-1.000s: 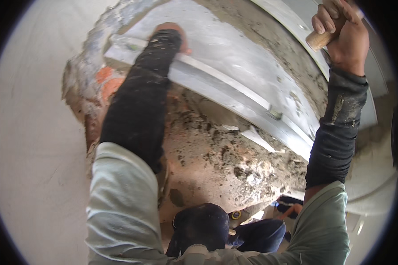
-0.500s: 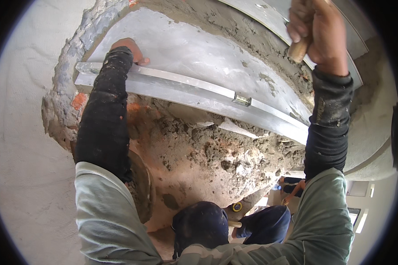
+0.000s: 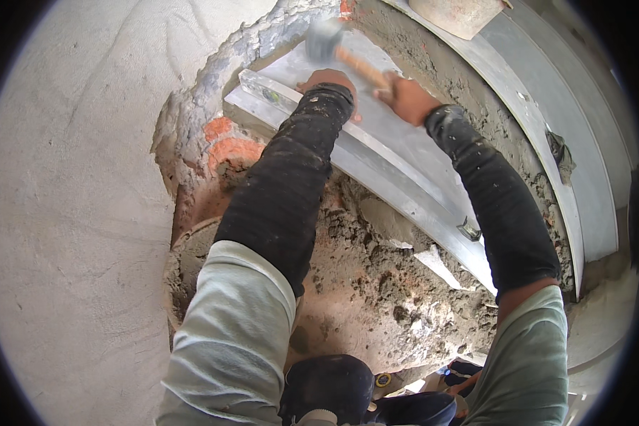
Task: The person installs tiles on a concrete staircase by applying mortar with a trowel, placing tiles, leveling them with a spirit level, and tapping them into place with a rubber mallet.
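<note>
Spreading down the left side is a pale plastered wall (image 3: 71,184), ending in a ragged edge beside exposed orange brick (image 3: 234,153). A long metal level (image 3: 387,186) slants rightward from near there, along the near edge of a smooth grey slab (image 3: 422,149). The left hand (image 3: 331,86) lies over the level near its left end, its fingers mostly hidden, so whether they grip cannot be told. Just beyond it is the blurred head of a wooden-handled mallet (image 3: 346,57), over the slab; contact is unclear. The right hand (image 3: 408,98) is wrapped around the handle. Farther right, a small vial (image 3: 468,229) sits in the level.
</note>
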The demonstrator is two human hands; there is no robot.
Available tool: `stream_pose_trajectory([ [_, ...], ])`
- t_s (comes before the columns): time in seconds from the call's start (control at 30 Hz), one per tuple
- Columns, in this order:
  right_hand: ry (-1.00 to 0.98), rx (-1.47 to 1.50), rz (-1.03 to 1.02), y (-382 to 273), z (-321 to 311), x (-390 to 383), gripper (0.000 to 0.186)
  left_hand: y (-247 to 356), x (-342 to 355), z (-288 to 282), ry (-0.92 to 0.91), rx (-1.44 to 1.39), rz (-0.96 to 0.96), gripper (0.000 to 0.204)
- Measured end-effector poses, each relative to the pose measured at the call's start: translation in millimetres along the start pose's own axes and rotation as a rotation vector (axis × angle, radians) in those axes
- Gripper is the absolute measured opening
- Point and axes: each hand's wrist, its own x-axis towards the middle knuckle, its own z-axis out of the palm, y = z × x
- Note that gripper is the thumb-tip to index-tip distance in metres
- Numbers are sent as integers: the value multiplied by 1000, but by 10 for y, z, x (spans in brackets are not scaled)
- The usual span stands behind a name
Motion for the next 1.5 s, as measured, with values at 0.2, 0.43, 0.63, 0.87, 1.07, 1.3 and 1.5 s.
stream_pose_trajectory([
  [0.2, 306, 760, 615, -738, -869, 1191, 30, -118, -117, -31, -38, -6, -48, 66],
  [0.43, 168, -258, -56, -209, -113, 122, 43, -40, -70, -44, -58, 50, -43, 69],
  [0.63, 216, 447, 618, -413, -897, 971, 36, -50, -34, -8, -127, 62, -7, 72],
  [0.87, 149, -56, 137, 21, -188, 34, 46, 60, -62, -127, -156, 147, 72, 67],
  [1.07, 280, 434, 517, -454, -695, 941, 47, -115, -58, -50, -176, 131, -3, 71],
  [1.3, 0, -387, -104, -445, -199, 70, 46, -156, -59, -1, -161, 114, 8, 74],
  [1.5, -298, 45, 497, -162, -276, 24, 41, -19, -105, -49, -134, 152, 62, 72],
])
